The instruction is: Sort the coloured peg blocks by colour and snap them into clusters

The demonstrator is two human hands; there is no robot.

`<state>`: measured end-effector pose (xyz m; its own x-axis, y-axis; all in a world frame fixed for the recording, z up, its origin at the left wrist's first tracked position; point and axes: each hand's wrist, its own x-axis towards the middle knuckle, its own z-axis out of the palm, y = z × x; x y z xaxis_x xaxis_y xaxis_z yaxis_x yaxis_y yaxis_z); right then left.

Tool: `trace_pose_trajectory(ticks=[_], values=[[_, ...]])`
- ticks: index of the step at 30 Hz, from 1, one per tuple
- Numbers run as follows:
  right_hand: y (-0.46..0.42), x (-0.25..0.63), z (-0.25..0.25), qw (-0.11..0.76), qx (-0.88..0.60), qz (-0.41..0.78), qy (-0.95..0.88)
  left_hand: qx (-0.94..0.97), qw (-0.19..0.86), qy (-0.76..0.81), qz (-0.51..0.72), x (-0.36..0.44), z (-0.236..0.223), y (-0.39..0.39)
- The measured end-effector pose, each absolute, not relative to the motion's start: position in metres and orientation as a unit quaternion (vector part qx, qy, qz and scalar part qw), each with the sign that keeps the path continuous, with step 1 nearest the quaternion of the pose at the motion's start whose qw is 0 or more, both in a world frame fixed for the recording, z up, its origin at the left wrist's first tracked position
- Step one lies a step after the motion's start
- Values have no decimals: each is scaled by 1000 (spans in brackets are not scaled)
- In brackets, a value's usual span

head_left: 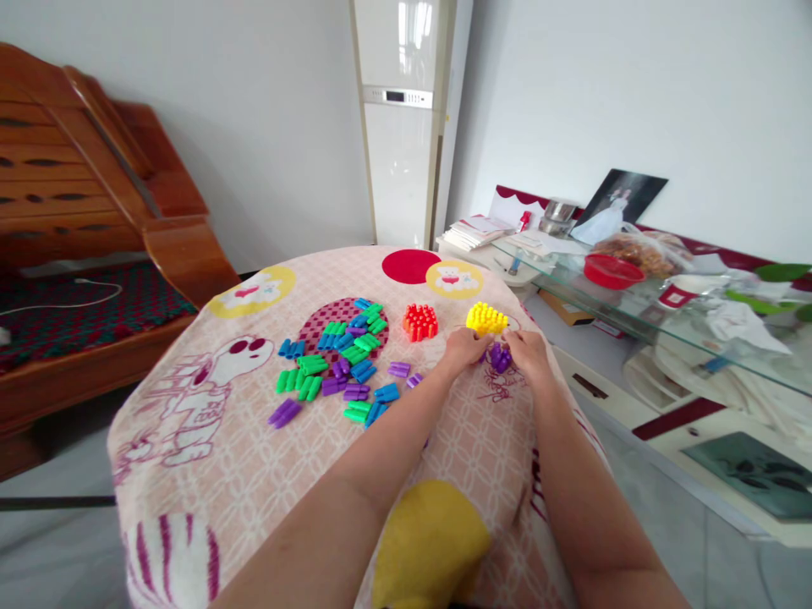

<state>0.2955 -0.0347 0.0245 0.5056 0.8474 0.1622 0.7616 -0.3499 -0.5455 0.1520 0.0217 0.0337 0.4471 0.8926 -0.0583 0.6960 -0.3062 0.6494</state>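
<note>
My left hand (pixel 468 348) and my right hand (pixel 525 348) are close together at the right side of the round table. Between them is a small cluster of purple plastic blocks (pixel 501 359) made of joined tubes. The fingers of both hands are closed at the edges of this cluster; their tips are partly hidden. Just beyond my hands stands a yellow group of pegs (pixel 486 318). To its left sits a similar red group of pegs (pixel 419 322), its pegs pointing up.
Loose green blocks (pixel 311 364), blue blocks (pixel 364 371) and purple blocks (pixel 285 413) lie scattered left of my arms on the patterned tablecloth (pixel 254 474). A glass-topped cabinet (pixel 685 317) on the right holds a red bowl (pixel 613 271). A wooden bench (pixel 171 245) stands left.
</note>
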Motion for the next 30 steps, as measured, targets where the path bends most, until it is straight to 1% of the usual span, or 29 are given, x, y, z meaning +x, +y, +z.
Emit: trace_pose_trajectory(ticks=[10,17,20,24,27,30], values=[[-36,292,28,269,-821,88,-496,808,314,472,158,150,38,13],[-38,290,29,295,-807,94,-503,841,320,406,161,143,44,10],[-39,290,29,305,-806,104,-497,853,310,376,186,132,48,11],[-39,293,27,322,-807,109,-484,833,304,388,253,90,58,19],[-39,295,25,322,-809,113,-478,823,228,442,274,35,66,30],[-38,295,24,325,-805,121,-482,809,152,519,228,-28,71,40]])
